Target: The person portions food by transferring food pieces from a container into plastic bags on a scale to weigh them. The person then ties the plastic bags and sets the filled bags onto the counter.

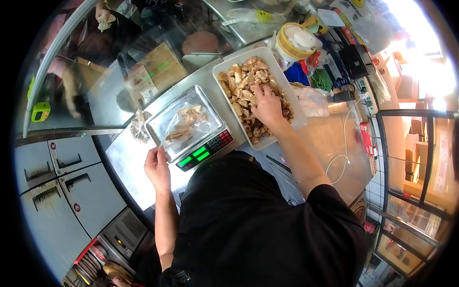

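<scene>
My right hand (268,106) reaches into a white plastic tub (297,112) full of brown cooked meat pieces (244,79). Its thumb stands apart from the bent fingers, which touch the pieces. To the left of the tub, a digital scale (204,152) with lit green displays carries a metal tray (195,92). A clear plastic bag (172,125) lies in that tray with some meat pieces (191,115) on or in it. At the tray's near left corner, my left hand (158,167) pinches the edge of the bag.
A knotted plastic bag (140,126) sits left of the scale. Behind the tub stands a yellow-rimmed round container (297,42). A white cable (345,138) loops over the counter at right. Beyond the glass screen (107,91) are a cardboard box (160,69) and another person's arm (71,88).
</scene>
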`<state>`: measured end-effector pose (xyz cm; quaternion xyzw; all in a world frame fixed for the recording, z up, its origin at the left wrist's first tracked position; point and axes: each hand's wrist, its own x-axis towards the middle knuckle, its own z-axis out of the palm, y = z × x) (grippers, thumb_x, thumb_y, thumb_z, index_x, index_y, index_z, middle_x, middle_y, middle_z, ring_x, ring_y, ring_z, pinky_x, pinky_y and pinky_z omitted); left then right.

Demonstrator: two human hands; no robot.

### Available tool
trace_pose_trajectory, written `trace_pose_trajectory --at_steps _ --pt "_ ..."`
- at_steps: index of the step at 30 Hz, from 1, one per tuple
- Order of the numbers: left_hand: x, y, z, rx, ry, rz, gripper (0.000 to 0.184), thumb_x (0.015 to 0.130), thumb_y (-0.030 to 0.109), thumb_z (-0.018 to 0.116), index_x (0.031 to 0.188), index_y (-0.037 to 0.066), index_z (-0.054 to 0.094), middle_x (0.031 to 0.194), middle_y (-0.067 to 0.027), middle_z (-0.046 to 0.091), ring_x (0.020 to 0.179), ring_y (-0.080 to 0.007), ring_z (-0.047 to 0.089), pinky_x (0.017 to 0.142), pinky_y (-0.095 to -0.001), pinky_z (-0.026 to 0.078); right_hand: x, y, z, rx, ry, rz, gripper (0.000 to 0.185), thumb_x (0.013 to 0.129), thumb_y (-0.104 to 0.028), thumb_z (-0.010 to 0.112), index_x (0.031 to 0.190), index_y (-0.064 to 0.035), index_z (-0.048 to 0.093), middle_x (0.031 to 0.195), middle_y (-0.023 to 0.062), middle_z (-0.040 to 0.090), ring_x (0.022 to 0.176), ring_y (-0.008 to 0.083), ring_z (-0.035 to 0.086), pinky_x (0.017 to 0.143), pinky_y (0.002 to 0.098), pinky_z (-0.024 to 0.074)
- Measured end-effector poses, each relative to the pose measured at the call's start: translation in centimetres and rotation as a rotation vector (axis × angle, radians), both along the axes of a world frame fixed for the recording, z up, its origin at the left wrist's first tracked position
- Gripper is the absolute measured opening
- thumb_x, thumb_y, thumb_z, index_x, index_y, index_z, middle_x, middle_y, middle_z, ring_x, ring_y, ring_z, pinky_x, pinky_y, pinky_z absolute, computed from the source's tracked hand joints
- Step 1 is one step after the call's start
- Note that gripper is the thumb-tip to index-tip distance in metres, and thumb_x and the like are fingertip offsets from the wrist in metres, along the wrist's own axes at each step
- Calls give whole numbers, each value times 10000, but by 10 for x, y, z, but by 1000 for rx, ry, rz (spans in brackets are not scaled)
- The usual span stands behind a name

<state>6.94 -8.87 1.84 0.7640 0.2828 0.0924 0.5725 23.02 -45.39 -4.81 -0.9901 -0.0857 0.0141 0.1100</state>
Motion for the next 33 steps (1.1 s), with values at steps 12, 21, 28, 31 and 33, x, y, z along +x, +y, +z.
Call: trace_pose_trajectory --at_steps 12,21,28,31,33 --pt "-2 -1 -1 32 -10 -9 190 1019 154 634 961 -23 675 684 23 577 589 -33 467 524 -207 362 14 -14 -5 112 -71 -41 567 819 -188 704 1367 -109 581 1189 189 645 945 377 683 841 454 567" --pt "0 -4 1 41 -20 -8 179 1015 140 636 964 -27 677 702 18 589 608 -46 492 545 -211 389 17 -43 3 599 -70 -259 363 903 -186 639 1236 -51 691 896 191 728 776 290 702 733 390 559" --pt "3 -7 -1 -42 -48 -3 176 1009 152 648 945 -6 689 704 12 608 601 -45 505 540 -203 385 -37 59 116 1226 779 164 380 987 -25 551 1359 49 582 1086 106 737 770 104 658 645 237 530" --pt "3 -8 2 -19 -44 -17 186 1010 162 650 948 -10 689 700 15 600 604 -46 504 542 -206 384 -53 119 104 1254 999 167 345 982 -83 605 1309 25 614 985 89 735 710 108 667 597 222 543" --pt "1 -7 2 -24 -44 -31 179 1004 155 657 965 -16 692 709 13 603 620 -49 511 559 -210 403 -57 155 66 1253 1005 84 387 996 -110 602 1347 46 554 1038 105 716 694 120 664 595 233 541"
